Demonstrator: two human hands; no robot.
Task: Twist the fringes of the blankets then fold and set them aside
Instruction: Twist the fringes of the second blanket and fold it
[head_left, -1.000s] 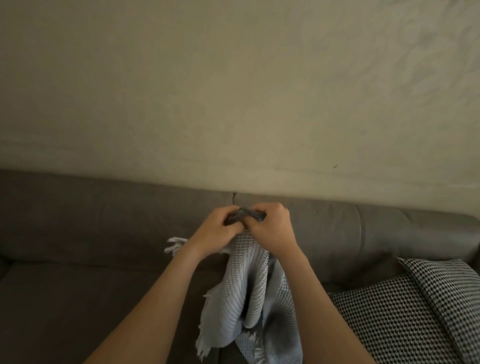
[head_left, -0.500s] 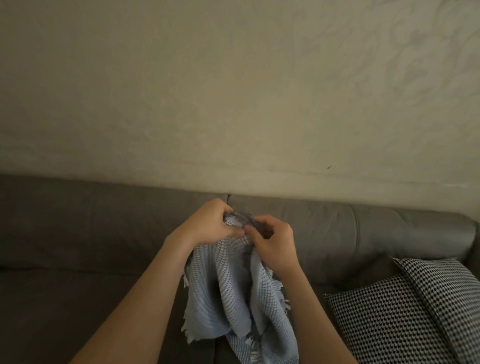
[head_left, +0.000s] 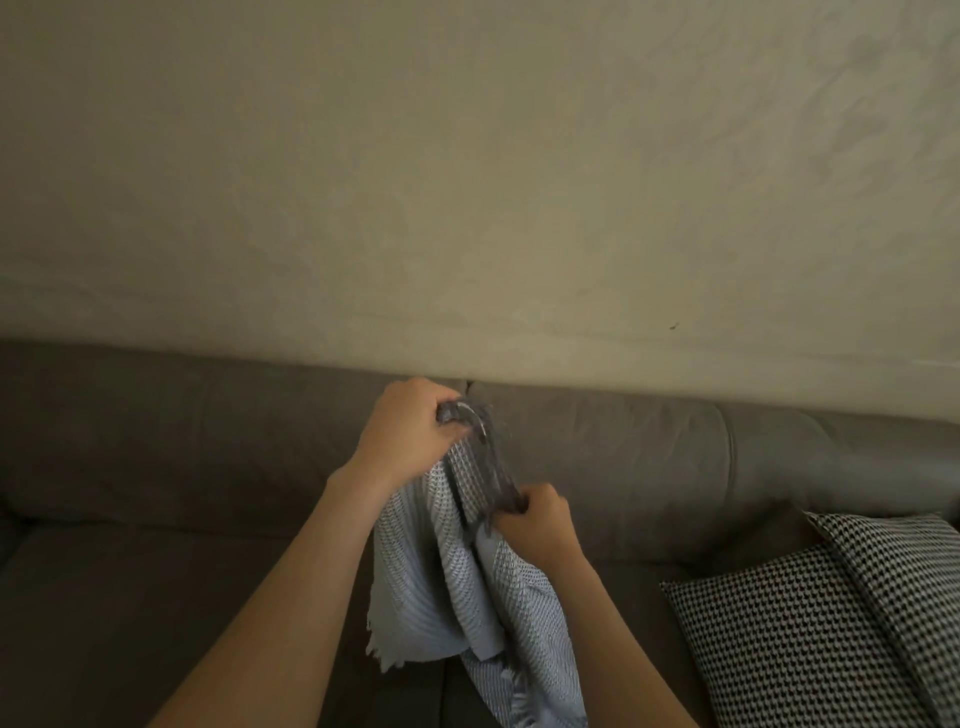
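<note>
A pale blue-grey woven blanket (head_left: 457, 587) with fringed edges hangs in front of me over the sofa. My left hand (head_left: 402, 434) grips its top edge, raised near the sofa's backrest. Lower and to the right, my right hand (head_left: 537, 525) holds the dark fringe (head_left: 493, 467) that stretches down from my left hand. The blanket's lower part drapes down between my forearms, and short fringe shows along its bottom left edge.
A grey sofa (head_left: 182, 519) fills the lower view, its backrest against a plain beige wall (head_left: 467, 182). Two black-and-white houndstooth cushions (head_left: 810, 623) lie on the seat at the right.
My right hand has slid down and away from my left hand along the fringe, drawing it taut. My left hand stays raised at the top edge. The blanket has swung slightly.
</note>
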